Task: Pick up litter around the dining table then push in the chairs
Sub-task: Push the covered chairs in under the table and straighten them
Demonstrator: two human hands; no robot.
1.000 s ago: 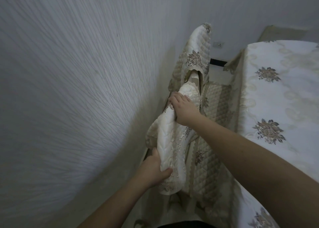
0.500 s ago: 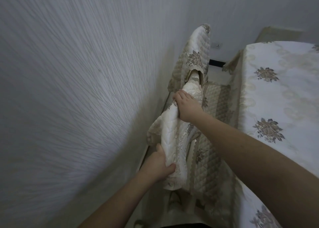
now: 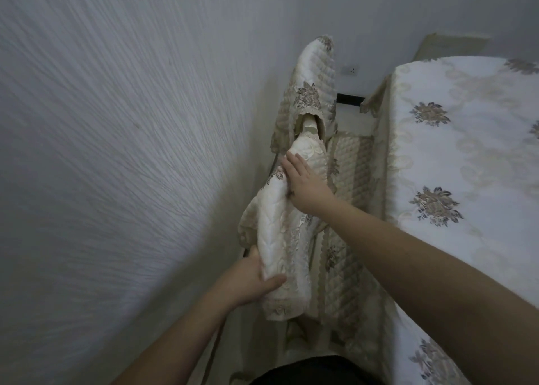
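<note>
Near chair (image 3: 294, 239), quilted cover, btwn wall (image 3: 116, 151) and counter (image 3: 466, 180), seat beside counter edge. Left hand (image 3: 248, 282): fingers curled round chair-back's lower end. Right hand (image 3: 303, 183): fingers straight, flat on chair-back's upper end. 2nd chair (image 3: 315, 78) beyond.

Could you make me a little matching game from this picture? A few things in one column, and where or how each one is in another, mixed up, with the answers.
Things:
1. left hand
2. right hand
3. near chair's cover
4. tablecloth

States:
A. flower motifs, lies over the table at right
B. fingers straight, lies on the chair back's top
C. quilted cream fabric, bunched on the chair back
D. grips the cover's lower end

Pairs: 1-D, 2-B, 3-C, 4-A
</note>
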